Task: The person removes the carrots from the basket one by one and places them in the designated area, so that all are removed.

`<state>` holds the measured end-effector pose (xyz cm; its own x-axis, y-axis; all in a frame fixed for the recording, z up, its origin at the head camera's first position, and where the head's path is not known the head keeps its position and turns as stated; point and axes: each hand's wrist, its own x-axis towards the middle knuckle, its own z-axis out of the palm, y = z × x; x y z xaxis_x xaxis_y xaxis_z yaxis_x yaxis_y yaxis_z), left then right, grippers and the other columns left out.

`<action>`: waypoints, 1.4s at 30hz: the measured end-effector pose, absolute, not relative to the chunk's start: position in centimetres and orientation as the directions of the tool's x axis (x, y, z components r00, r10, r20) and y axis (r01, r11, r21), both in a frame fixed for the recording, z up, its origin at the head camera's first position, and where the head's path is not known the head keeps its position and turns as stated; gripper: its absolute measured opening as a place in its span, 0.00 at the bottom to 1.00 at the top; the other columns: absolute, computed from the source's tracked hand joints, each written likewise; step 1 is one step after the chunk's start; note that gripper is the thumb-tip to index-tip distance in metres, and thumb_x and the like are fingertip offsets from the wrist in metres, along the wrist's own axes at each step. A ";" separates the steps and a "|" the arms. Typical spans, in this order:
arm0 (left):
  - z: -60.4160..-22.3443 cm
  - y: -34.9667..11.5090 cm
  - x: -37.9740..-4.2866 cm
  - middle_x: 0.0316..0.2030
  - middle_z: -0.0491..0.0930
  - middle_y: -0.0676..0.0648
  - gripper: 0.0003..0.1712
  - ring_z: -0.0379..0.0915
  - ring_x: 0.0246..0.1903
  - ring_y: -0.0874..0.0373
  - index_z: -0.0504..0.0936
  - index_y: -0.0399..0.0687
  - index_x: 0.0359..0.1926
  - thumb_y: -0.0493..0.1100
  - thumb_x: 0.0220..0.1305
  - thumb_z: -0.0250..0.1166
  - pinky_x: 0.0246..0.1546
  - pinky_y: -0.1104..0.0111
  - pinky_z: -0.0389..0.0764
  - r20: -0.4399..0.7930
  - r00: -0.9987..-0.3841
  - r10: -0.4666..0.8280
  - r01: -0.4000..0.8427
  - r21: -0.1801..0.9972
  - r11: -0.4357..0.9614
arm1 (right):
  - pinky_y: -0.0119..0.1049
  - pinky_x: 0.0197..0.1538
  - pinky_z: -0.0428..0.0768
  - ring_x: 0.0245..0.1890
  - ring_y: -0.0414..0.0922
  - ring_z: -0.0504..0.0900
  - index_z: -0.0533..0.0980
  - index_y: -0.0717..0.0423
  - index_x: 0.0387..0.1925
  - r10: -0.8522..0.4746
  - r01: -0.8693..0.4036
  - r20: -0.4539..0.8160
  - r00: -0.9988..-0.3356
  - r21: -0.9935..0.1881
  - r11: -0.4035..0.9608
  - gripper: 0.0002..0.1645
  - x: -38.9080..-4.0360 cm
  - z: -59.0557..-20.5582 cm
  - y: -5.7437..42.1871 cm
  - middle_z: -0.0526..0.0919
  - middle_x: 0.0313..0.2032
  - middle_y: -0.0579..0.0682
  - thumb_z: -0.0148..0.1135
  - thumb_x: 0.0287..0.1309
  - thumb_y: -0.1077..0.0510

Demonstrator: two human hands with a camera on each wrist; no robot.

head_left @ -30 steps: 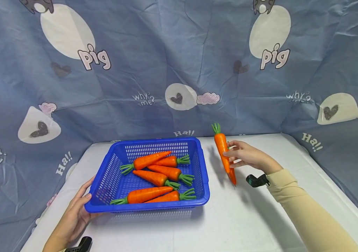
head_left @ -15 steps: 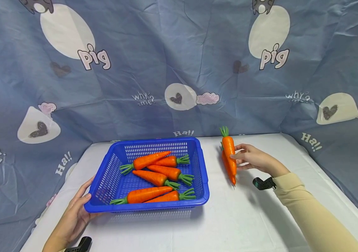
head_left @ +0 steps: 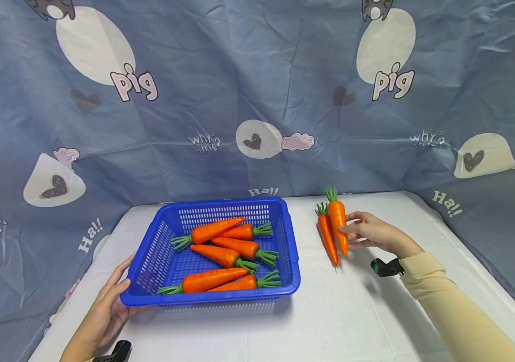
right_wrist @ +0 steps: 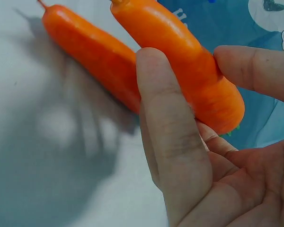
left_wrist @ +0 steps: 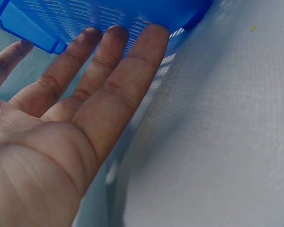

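My right hand (head_left: 377, 234) pinches an orange carrot (head_left: 337, 221) with green leafy tops, right of the basket. In the right wrist view the thumb and fingers press on opposite sides of this carrot (right_wrist: 180, 52). Close on its left, a second carrot (head_left: 327, 236) lies on the white cloth, tip toward me. My left hand (head_left: 103, 311) is at the near left corner of a blue perforated basket (head_left: 212, 299); in the left wrist view its straight fingers (left_wrist: 118, 92) touch the basket's wall. Several carrots (head_left: 219, 255) lie inside the basket, tops pointing both ways.
A white cloth (head_left: 330, 322) covers the table. Behind and at both sides hangs a blue-grey printed curtain (head_left: 185, 100). A black wrist strap with a camera (head_left: 386, 267) sits on the right wrist.
My right hand has moved right and slightly toward me with its carrot. This carrot has passed over the lying one, now seen at its left. The left hand and basket stay put.
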<state>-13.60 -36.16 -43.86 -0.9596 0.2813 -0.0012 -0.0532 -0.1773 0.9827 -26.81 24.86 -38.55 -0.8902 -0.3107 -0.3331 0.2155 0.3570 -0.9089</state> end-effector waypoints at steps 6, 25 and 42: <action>-43.8 -36.1 -13.6 0.60 0.74 0.66 0.32 0.81 0.55 0.61 0.42 0.69 0.80 0.46 0.82 0.37 0.50 0.57 0.84 -0.018 -0.965 0.262 -0.057 0.988 -0.145 | 0.41 0.49 0.85 0.37 0.41 0.78 0.51 0.68 0.67 -0.301 0.223 -0.336 -0.893 -0.909 0.351 0.38 -26.6 -39.2 25.6 0.76 0.36 0.49 0.59 0.68 0.54; -43.9 -36.3 -13.6 0.60 0.76 0.63 0.31 0.81 0.55 0.60 0.44 0.68 0.80 0.44 0.82 0.35 0.50 0.58 0.84 0.031 -0.951 0.308 -0.027 0.982 -0.184 | 0.37 0.44 0.86 0.32 0.39 0.79 0.52 0.69 0.65 -0.238 0.274 -0.385 -0.892 -0.877 0.394 0.38 -27.0 -41.2 26.5 0.76 0.32 0.48 0.59 0.68 0.54; -43.9 -36.1 -13.6 0.60 0.74 0.66 0.31 0.81 0.55 0.61 0.42 0.69 0.80 0.46 0.82 0.37 0.50 0.57 0.84 -0.010 -0.963 0.270 -0.050 0.989 -0.140 | 0.37 0.44 0.86 0.39 0.44 0.79 0.56 0.69 0.63 -0.181 0.275 -0.419 -0.890 -0.809 0.520 0.36 -27.1 -41.2 25.9 0.75 0.41 0.54 0.61 0.65 0.54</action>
<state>-13.55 -36.15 -43.86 -0.9627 0.2705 -0.0103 -0.0499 -0.1397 0.9889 -27.07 25.92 -41.25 -0.8899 -0.1807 -0.4188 0.2748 0.5203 -0.8085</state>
